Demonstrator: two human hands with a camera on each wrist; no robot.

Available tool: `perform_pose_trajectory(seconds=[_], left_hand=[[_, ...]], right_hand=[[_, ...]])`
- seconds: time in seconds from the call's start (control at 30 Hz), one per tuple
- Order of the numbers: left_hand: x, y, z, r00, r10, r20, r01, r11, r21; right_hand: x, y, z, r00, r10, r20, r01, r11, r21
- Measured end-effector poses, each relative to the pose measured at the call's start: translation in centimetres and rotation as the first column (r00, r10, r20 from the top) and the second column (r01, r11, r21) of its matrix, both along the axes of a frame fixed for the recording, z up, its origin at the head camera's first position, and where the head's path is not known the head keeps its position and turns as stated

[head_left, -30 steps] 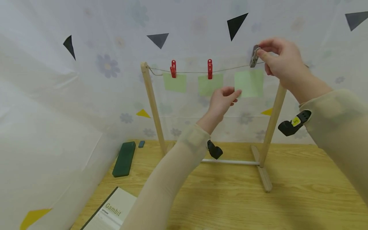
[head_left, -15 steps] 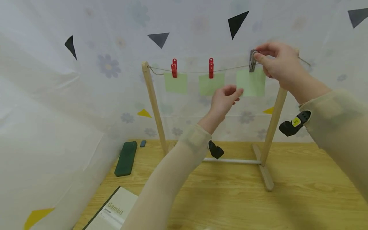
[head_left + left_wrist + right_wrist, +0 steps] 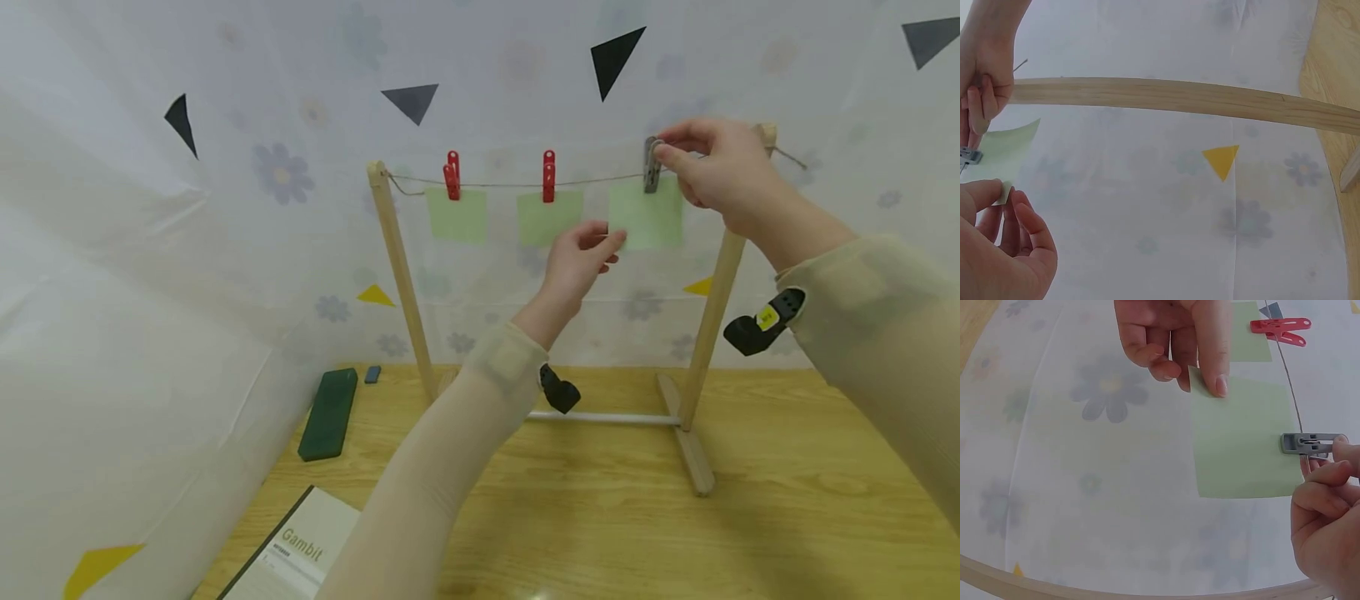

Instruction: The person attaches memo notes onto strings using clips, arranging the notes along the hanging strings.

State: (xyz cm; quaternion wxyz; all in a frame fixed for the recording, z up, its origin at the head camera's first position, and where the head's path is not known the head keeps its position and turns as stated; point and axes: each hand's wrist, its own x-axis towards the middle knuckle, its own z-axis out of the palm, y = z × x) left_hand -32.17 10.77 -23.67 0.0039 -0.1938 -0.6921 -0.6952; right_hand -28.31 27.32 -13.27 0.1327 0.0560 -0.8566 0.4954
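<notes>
My left hand (image 3: pixel 573 262) pinches the lower left corner of a pale green paper square (image 3: pixel 645 221) between thumb and fingers. At the paper's top edge, my right hand (image 3: pixel 720 171) holds a grey clothespin (image 3: pixel 651 171) by its upper end. In the right wrist view that clothespin (image 3: pixel 1304 444) lies across the string (image 3: pixel 1292 394), with its tip over the paper's edge. To the left, two red clothespins, one at the middle (image 3: pixel 549 179) and one farther left (image 3: pixel 452 177), fix two more green squares to the string.
A wooden frame bears the string between its left post (image 3: pixel 401 275) and right post (image 3: pixel 716 308), with a white bar (image 3: pixel 600 418) below. On the wooden table lie a dark green case (image 3: pixel 327 414), a small blue block (image 3: pixel 372 374) and a notebook (image 3: pixel 300 542).
My right hand has lowered the grey clothespin from above the string onto the paper's top edge, shifting slightly left. My left hand keeps its pinch on the paper.
</notes>
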Motion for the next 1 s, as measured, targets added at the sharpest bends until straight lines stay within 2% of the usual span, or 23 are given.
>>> perform_pose_trajectory(seconds=[0.07,0.2,0.4,0.73,1.0], left_hand=[[-0.1,-0.1,-0.1,1.0,0.0,0.003,0.0,1.0,0.014],[-0.1,-0.4,-0.3,1.0,-0.003,0.012,0.003,0.999,0.039],[-0.3,-0.6,-0.5,1.0,-0.016,0.019,0.015,0.999,0.04],[-0.3,-1.1,-1.3,0.998,-0.046,0.052,0.045,0.999,0.02],[-0.5,-1.8,-2.2,0.998,-0.053,0.04,0.053,0.998,-0.016]], right_hand=[[-0.1,-0.1,0.0,1.0,-0.005,0.01,0.005,1.0,0.023],[-0.2,-0.3,-0.1,1.0,0.004,0.021,-0.005,1.0,0.007],[-0.4,-0.2,-0.3,0.999,0.028,0.025,-0.029,1.0,0.005],[-0.5,0.0,-0.7,1.0,-0.009,0.028,0.007,0.997,0.073],[-0.3,0.3,-1.1,0.998,-0.007,-0.056,0.008,1.0,0.006]])
